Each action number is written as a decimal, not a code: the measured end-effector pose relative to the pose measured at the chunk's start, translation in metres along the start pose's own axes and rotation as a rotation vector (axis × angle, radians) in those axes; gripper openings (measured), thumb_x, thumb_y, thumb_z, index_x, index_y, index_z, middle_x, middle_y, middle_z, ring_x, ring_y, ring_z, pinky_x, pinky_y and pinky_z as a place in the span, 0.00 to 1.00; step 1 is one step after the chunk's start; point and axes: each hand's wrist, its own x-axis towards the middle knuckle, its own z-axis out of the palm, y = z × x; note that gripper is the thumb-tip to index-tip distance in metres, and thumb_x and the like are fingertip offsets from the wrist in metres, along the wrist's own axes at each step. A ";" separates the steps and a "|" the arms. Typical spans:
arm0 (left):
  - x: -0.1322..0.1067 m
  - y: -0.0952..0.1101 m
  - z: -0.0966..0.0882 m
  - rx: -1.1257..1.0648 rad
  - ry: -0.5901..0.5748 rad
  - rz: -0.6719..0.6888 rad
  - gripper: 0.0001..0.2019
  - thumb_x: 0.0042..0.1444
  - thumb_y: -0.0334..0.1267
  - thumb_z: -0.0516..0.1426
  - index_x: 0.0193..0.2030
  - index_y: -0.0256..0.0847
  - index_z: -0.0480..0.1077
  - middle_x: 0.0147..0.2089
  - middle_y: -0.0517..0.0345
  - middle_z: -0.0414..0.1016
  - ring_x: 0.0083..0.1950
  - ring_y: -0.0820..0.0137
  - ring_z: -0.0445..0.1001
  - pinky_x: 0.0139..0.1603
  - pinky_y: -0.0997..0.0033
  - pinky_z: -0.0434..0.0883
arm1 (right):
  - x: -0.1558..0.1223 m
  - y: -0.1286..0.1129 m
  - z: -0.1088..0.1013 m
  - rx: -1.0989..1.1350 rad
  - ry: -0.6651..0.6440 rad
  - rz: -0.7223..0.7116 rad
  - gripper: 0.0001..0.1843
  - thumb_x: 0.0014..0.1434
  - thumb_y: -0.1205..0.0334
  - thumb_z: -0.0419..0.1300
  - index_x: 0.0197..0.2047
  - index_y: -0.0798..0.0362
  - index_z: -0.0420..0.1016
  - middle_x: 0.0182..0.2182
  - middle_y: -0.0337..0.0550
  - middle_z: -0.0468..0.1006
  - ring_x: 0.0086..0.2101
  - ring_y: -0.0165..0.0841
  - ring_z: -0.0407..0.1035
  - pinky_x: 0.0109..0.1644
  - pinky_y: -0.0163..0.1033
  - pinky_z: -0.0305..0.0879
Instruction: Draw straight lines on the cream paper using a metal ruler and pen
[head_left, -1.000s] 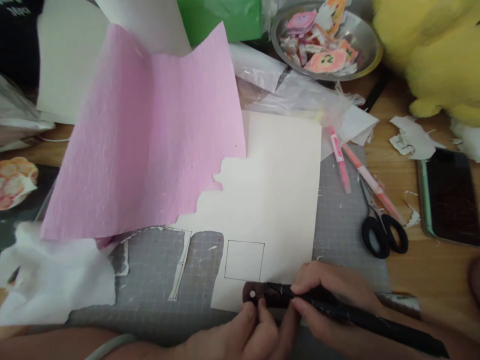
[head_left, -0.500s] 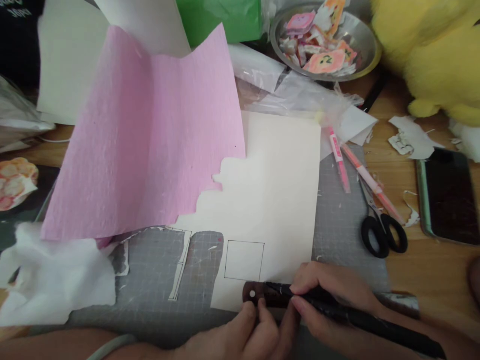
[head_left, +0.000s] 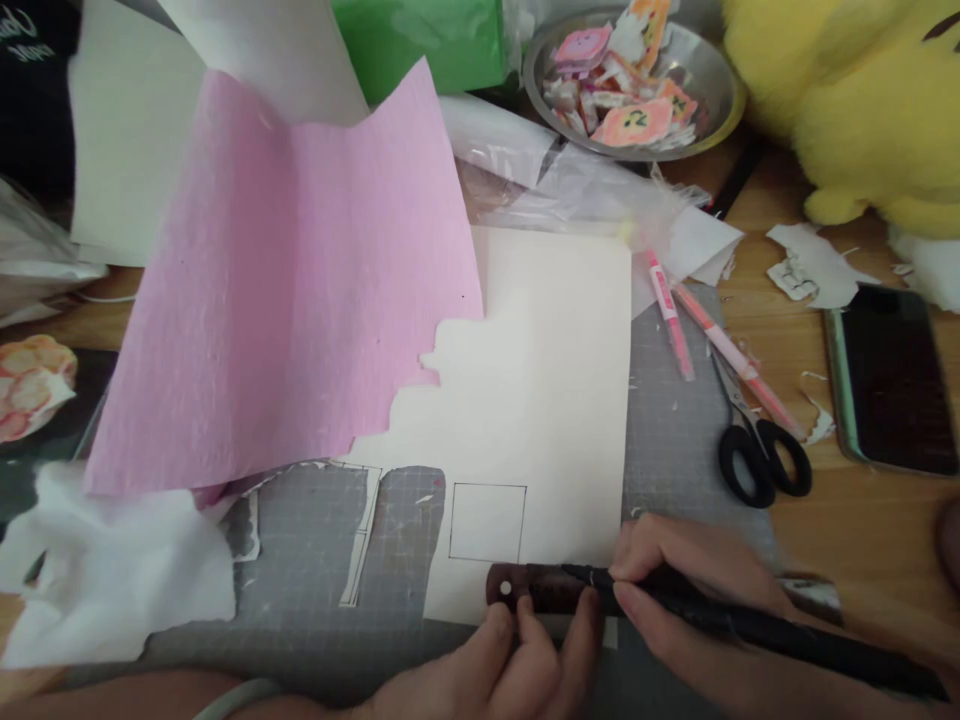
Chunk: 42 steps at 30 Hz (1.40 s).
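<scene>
At the near edge of the cream sheet (head_left: 547,400): one black pen (head_left: 750,628), long axis running from lower right up to the left, tip pointing left along the dark ruler (head_left: 544,590), just below a drawn square (head_left: 487,522). My right hand (head_left: 675,590) has its fingers closed round the pen barrel. My left hand (head_left: 510,670) has its fingers curled, tips pinning the ruler's left end. Surface: grey gridded cutting mat (head_left: 675,450) on a wooden table (head_left: 840,530). Alongside: scissors (head_left: 757,455), pink markers (head_left: 667,310), phone (head_left: 892,385). Marker labels are too small to read.
</scene>
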 end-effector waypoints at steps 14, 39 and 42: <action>-0.002 -0.010 0.011 0.066 0.126 0.158 0.17 0.61 0.41 0.48 0.54 0.38 0.68 0.59 0.48 0.67 0.41 0.69 0.69 0.41 0.67 0.67 | -0.004 0.004 -0.011 0.022 -0.061 0.102 0.09 0.53 0.71 0.51 0.25 0.50 0.57 0.18 0.32 0.65 0.20 0.25 0.59 0.24 0.30 0.56; -0.001 -0.011 0.007 0.048 0.098 0.140 0.18 0.62 0.37 0.47 0.56 0.37 0.67 0.56 0.50 0.68 0.41 0.71 0.69 0.39 0.72 0.66 | -0.005 0.006 -0.011 0.050 -0.031 0.132 0.09 0.52 0.70 0.50 0.24 0.50 0.55 0.19 0.32 0.62 0.21 0.25 0.58 0.24 0.31 0.54; -0.002 -0.012 0.007 0.044 0.098 0.153 0.18 0.63 0.36 0.46 0.56 0.36 0.66 0.56 0.50 0.68 0.41 0.71 0.70 0.39 0.73 0.66 | -0.005 0.005 -0.011 0.038 -0.017 0.128 0.09 0.52 0.70 0.50 0.23 0.50 0.54 0.18 0.32 0.62 0.21 0.25 0.57 0.24 0.31 0.53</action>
